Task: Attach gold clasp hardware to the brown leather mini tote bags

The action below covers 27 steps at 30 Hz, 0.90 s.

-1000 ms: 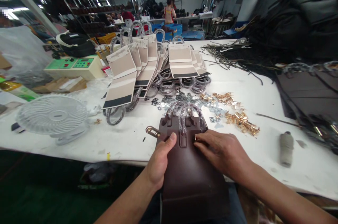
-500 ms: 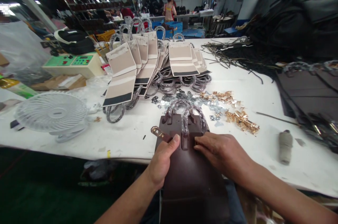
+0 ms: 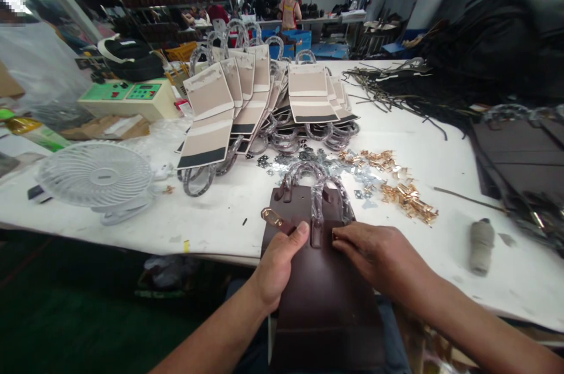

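A dark brown leather bag panel (image 3: 326,286) leans from my lap onto the table's front edge, its loop handles (image 3: 316,198) wrapped in clear plastic. My left hand (image 3: 277,265) grips the panel's left side, thumb lying on top. Beside that thumb sticks out a short brown strap (image 3: 275,219) with gold metal fittings. At the panel's right side, my right hand (image 3: 374,250) is closed, its fingertips pinching a small gold-coloured piece against the leather near the handle base. Most of that piece is hidden by the fingers.
Beige-lined bag panels (image 3: 207,121) are piled at the back of the white table (image 3: 220,215). Gold metal pieces (image 3: 409,201) and grey metal plates (image 3: 304,159) lie ahead of the panel. A white fan (image 3: 97,174) stands left; a wrapped grey bundle (image 3: 482,248) lies right.
The whole view has shifted slightly, so things appear a little farther right and higher. Both hands keep their places on the bag panel.
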{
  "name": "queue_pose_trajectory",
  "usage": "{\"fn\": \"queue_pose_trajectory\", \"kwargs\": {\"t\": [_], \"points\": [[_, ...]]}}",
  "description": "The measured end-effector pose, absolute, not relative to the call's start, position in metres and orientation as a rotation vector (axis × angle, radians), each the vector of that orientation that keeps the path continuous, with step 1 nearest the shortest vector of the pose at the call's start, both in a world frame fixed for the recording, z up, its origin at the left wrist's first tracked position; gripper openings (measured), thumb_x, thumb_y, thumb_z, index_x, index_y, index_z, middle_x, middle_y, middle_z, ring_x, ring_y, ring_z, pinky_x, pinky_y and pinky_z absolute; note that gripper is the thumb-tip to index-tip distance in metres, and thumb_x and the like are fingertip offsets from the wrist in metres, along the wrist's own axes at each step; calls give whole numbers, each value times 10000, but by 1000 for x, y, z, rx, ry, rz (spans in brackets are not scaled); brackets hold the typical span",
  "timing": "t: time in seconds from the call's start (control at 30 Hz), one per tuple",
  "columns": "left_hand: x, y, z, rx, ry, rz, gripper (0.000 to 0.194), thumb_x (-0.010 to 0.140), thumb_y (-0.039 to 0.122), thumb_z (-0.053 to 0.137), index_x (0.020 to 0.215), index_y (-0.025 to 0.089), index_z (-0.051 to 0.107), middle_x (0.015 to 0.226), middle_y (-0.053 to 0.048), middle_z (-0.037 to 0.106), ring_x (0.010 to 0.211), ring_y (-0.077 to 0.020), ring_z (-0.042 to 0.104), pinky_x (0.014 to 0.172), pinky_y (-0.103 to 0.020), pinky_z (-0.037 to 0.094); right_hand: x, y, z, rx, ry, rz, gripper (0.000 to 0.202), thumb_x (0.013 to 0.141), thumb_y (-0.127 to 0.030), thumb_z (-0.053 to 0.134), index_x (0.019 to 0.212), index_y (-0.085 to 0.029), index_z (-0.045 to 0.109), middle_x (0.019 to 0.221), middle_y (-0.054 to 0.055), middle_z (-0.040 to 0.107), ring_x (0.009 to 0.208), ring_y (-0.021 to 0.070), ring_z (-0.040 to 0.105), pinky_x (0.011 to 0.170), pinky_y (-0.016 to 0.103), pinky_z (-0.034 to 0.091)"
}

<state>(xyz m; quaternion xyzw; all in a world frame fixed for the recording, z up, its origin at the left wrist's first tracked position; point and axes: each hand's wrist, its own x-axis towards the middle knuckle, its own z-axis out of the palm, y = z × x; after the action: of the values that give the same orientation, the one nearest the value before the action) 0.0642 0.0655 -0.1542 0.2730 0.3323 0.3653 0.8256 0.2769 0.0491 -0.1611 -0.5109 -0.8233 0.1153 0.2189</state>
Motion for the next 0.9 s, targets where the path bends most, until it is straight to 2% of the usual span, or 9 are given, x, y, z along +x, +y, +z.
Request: {"fn": "queue_pose_trajectory", "kwargs": {"t": [0.13, 0.27, 0.5, 0.67, 0.9], "points": [[64, 65, -158, 601, 742, 772, 464, 952, 499, 665, 1209, 120, 736, 1050, -153, 787, 964, -314, 756, 918, -417, 568, 272, 45, -160, -1386, -2333, 53, 198, 1023, -235, 490, 980, -213, 682, 862, 20, 736, 650, 161, 669, 575, 328, 388], [63, 64, -160, 599, 751, 744, 468, 952, 509, 660, 1201, 122, 744, 1021, -150, 792, 965, -316, 757, 906, -410, 572, 275, 46, -158, -1307, -2353, 12, 158, 993, -222, 517, 929, -215, 661, 713, -18, 646, 589, 140, 609, 579, 323, 354], [67, 64, -158, 589, 725, 771, 472, 947, 508, 667, 1178, 104, 750, 1011, -159, 791, 948, -316, 760, 904, -420, 579, 278, 49, -167, -1298, -2347, 16, 165, 1008, -230, 514, 941, -212, 664, 733, -6, 663, 604, 138, 610, 581, 311, 362], [64, 64, -162, 573, 753, 751, 473, 956, 521, 647, 1166, 111, 755, 1025, -153, 790, 985, -319, 752, 919, -424, 575, 279, 49, -164, -1302, -2400, 306, 172, 1024, -267, 529, 1044, -236, 697, 871, 25, 750, 706, 148, 692, 621, 268, 471], [61, 65, -162, 555, 742, 750, 460, 944, 509, 664, 1159, 114, 759, 1034, -151, 791, 1002, -332, 749, 910, -434, 583, 281, 42, -163, -1242, -2279, 456, 208, 1024, -235, 525, 1160, -241, 683, 947, 56, 743, 785, 162, 708, 678, 276, 555]]}}
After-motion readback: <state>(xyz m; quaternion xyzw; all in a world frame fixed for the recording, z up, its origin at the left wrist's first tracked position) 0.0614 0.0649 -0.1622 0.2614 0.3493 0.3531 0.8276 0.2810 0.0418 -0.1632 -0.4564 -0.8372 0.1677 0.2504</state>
